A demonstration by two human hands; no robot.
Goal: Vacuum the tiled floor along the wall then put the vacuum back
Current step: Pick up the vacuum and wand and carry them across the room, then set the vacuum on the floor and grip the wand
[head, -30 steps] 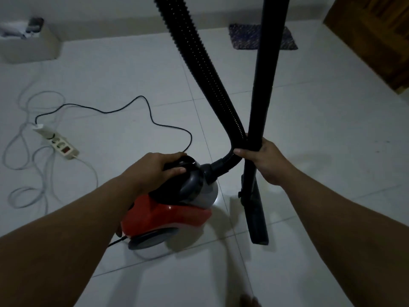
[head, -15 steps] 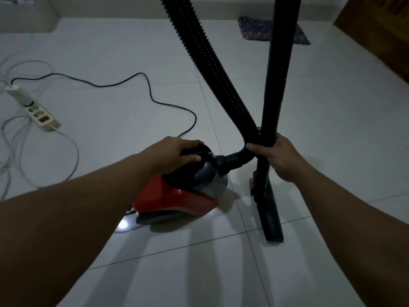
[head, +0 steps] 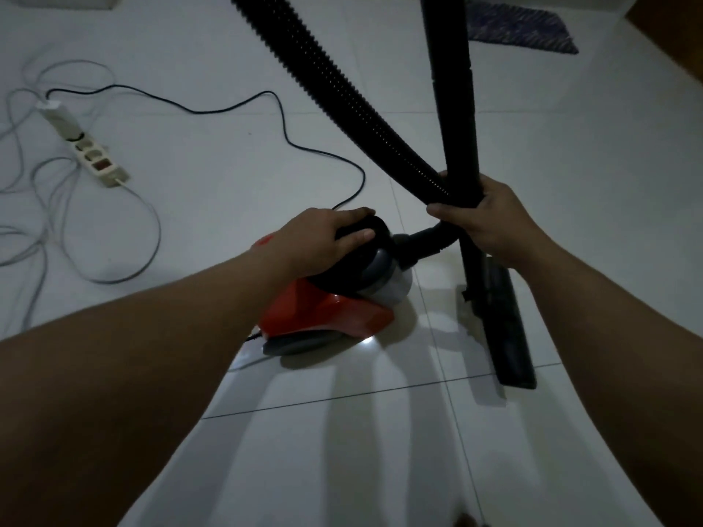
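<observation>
**Both hands on the vacuum, and the wand stood nearly upright**

Your left hand (head: 327, 237) sat on top of the vacuum (head: 334, 298), fingers (head: 352, 234) curled over its black carry handle, closed on it as far as the view showed. The red body rested on the tiled floor (head: 380, 450), just ahead of you and a little left of centre.

Your right hand (head: 490, 218) was wrapped shut around two things at once: the wand (head: 454, 108) and the ribbed hose (head: 342, 85), pinched together where they crossed. That crossing was the point to watch. The wand's long axis ran close to vertical, its floor head (head: 508, 336) flat on the tile just right of the body, while the hose slanted up and away to the left.

So the body lay to the left of the wand, and the left hand was the nearer one to lift it. The black power cord (head: 213, 108) trailed off left toward the power strip (head: 91, 154), apparently plugged in there, and I'd judge it could snag a carry.
</observation>
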